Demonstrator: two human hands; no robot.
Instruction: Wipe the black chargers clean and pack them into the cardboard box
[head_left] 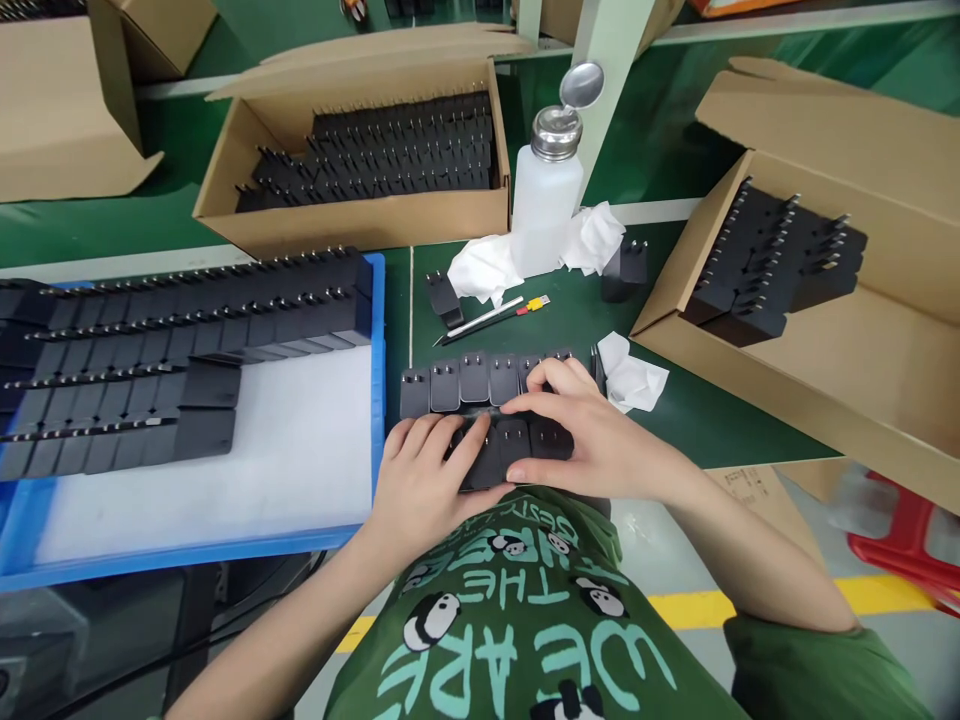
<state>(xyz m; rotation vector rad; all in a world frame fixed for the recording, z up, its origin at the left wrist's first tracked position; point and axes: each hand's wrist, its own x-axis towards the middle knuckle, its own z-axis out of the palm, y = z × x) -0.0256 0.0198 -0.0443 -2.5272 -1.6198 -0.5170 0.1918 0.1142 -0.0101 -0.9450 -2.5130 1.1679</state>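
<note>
Two rows of black power adapters with metal pins facing up lie at the front edge of the green table. My left hand (429,478) bends around the left end of the near row (514,438), its thumb along the front side. At the right end, my right hand (600,430) has its thumb against the front of the same row and its index finger behind it. The other fingers of my right hand curl over the far row of adapters (474,378) and hide part of it. My left fingers cover some adapters too.
Left stands a blue tray (379,340) holding rows of adapters. Behind are a cardboard box (360,222) of adapters and a white pump bottle (541,205) with its lid up. Crumpled tissues (486,268), a pen (487,325) and loose adapters (625,272) lie nearby; another part-filled box (739,390) sits right.
</note>
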